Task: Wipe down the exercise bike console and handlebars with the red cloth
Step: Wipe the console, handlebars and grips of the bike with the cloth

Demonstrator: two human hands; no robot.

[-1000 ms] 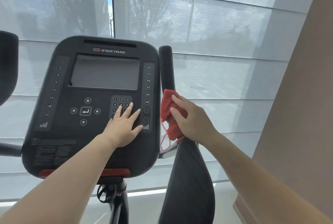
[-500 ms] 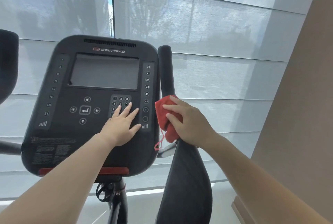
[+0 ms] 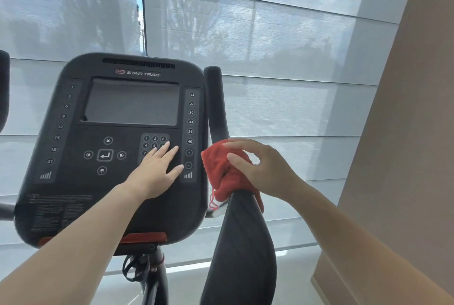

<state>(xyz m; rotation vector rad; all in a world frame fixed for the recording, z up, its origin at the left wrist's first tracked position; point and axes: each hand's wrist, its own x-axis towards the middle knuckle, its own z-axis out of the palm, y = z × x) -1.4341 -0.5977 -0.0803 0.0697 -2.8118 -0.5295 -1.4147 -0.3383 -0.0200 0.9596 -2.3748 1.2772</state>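
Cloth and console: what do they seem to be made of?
Cloth: probably terry or microfibre, matte; it shows a fuzzy nap, soft bunched folds and a loose thread dangling. Console: likely moulded plastic, matte black; it has smooth rounded corners, printed keys and little glare.

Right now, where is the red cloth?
The red cloth sits right of centre in the head view, bunched on the right handlebar just beside the console, gripped by the right hand.

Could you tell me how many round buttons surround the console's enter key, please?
4 buttons: one above, one left, one right, one below the enter key; none appear hidden.
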